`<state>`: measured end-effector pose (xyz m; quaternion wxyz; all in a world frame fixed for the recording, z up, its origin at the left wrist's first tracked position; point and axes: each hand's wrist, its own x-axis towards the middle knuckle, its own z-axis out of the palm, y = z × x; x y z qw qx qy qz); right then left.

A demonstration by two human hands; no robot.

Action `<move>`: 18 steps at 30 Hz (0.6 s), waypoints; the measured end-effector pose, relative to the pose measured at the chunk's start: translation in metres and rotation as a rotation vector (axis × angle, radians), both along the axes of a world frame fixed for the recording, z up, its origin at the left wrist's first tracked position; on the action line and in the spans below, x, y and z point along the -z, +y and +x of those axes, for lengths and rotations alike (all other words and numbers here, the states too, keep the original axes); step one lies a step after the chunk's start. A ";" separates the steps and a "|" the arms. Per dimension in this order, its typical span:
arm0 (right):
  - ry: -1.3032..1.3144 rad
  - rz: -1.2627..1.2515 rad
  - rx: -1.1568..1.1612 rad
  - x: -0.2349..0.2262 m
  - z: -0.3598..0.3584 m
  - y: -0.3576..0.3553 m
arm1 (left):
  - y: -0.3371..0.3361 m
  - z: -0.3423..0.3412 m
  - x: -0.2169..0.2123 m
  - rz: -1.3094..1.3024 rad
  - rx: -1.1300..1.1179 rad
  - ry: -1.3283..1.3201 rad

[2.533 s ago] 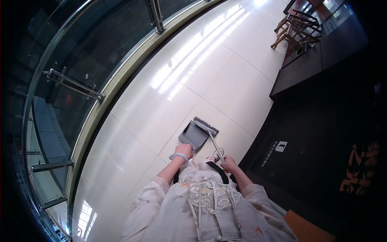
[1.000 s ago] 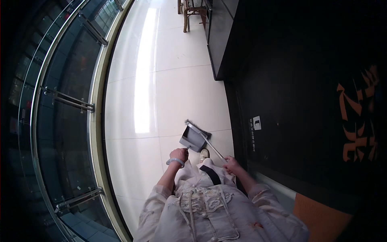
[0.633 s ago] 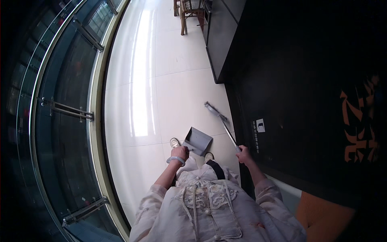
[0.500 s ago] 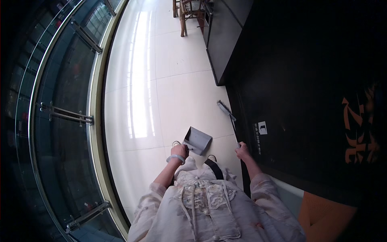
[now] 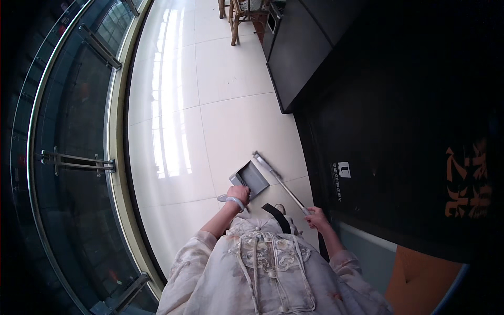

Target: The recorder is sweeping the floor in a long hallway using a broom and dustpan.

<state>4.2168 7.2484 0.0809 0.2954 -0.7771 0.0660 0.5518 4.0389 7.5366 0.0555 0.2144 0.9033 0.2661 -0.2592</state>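
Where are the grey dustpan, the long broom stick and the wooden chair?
grey dustpan (image 5: 251,177), head view, on its flat pan.
long broom stick (image 5: 281,182), head view, mid-shaft.
wooden chair (image 5: 242,11), head view, on its legs at the top edge.

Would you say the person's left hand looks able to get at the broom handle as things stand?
Probably not at once: the left hand is closed on the grey dustpan, while the right hand grips the broom handle. The handle passes just right of the dustpan with nothing between, so a freed left hand likely could.
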 end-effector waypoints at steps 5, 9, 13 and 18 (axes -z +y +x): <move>-0.183 -0.037 0.004 0.021 0.019 0.045 | 0.041 -0.013 -0.016 0.039 -0.047 0.008; -0.301 -0.102 0.037 0.070 0.006 0.108 | 0.072 -0.023 -0.001 0.061 -0.067 0.001; -0.075 -0.074 -0.088 0.056 -0.045 0.154 | 0.099 -0.029 0.006 0.035 -0.065 -0.030; 0.208 0.095 -0.003 0.008 -0.041 0.161 | 0.114 -0.022 0.008 0.031 -0.038 -0.012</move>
